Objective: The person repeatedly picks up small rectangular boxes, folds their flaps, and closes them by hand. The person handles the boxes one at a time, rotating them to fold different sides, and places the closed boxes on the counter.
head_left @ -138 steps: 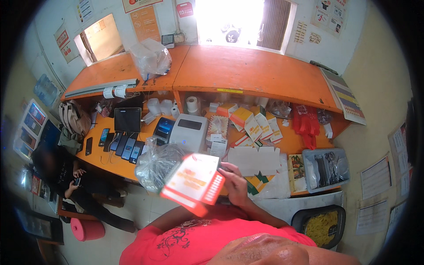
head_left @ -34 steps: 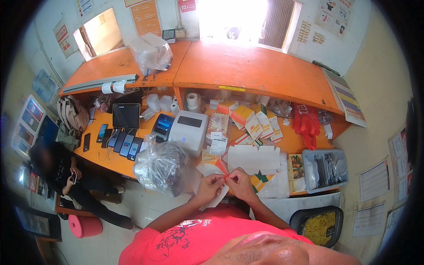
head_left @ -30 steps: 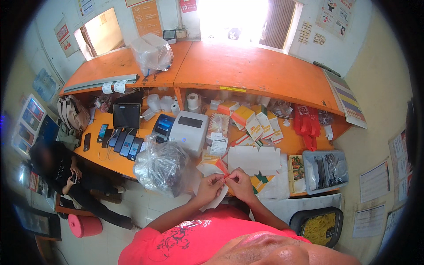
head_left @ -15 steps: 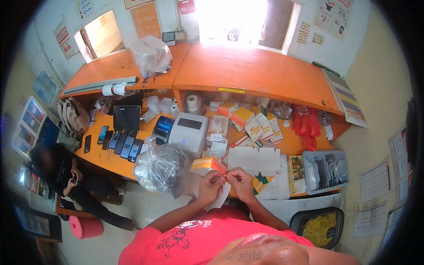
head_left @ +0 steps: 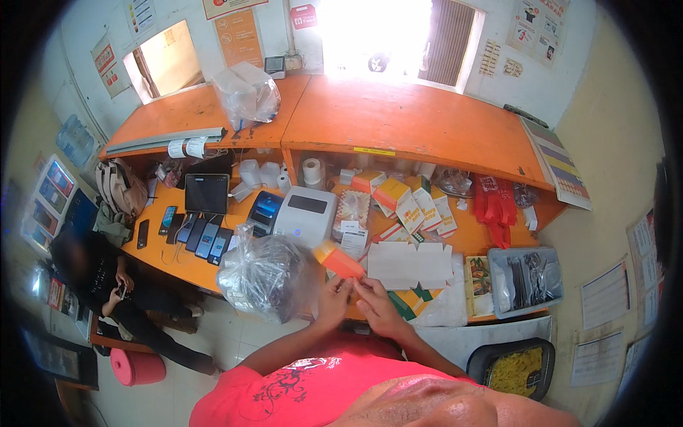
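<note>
An orange, yellow and white printed carton (head_left: 339, 262) is partly folded and slightly blurred, held in front of me at the counter's near edge. My left hand (head_left: 333, 300) is closed on its lower part. My right hand (head_left: 377, 304) meets the left at the same edge, fingers pressed against the carton; the exact grip is hard to see. Just beyond my right hand lies a flat white cardboard sheet (head_left: 410, 266), with green and yellow printed card (head_left: 413, 302) below it. Several folded printed cartons (head_left: 405, 203) are piled farther back.
A tied clear plastic bag (head_left: 263, 277) stands left of my hands, before a white label printer (head_left: 304, 217). Several phones (head_left: 206, 238) and a tablet (head_left: 206, 193) lie farther left. A grey bin of cutlery (head_left: 525, 281) is on the right. A seated person (head_left: 107, 281) holds a phone.
The carton has tipped up and turned between my hands, and its white flap no longer hangs below them. My right fingers have straightened somewhat. The view has shifted slightly.
</note>
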